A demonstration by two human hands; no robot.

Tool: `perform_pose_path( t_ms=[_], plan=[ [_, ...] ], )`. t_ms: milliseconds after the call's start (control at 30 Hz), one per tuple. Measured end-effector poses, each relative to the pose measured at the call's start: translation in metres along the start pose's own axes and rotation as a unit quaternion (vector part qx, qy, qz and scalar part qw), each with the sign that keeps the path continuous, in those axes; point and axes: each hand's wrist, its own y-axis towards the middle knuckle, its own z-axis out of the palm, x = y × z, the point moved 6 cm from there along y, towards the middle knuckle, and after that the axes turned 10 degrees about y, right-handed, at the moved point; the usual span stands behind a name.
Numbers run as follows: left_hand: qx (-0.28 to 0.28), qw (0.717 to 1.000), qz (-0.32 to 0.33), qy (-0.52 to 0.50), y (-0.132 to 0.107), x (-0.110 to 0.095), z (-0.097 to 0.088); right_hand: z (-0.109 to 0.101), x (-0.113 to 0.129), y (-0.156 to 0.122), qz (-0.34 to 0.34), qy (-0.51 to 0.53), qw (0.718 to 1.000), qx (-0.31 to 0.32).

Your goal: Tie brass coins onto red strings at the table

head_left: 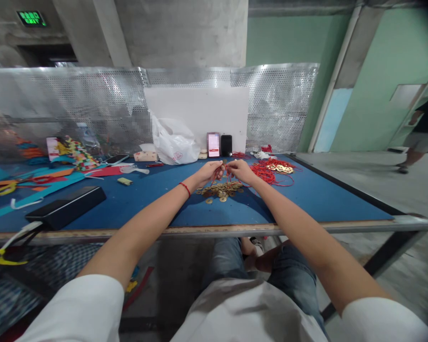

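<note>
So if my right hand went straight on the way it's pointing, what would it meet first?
Most likely your left hand: the right hand points across toward it, and the two look nearly together. Whether they already touch is hard to tell here.

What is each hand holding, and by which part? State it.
The left hand and right hand pinch red cord, strands hanging below; exactly which part they grip is too small to tell.

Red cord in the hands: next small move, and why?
I'd probably pull the red cord gently snug: the left hand and right hand appear to pinch it close together, with strands hanging toward the gold discs below.
</note>
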Motion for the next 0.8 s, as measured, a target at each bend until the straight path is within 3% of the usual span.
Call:
perform_pose_path(
  t_ms=[800],
  plan=[
    [0.006,1.000,0.008,0.015,0.0014,0.0023,-0.0013,0.0000,0.0031,0.0006,-0.009,0.035,0.999,-0.007]
  ],
)
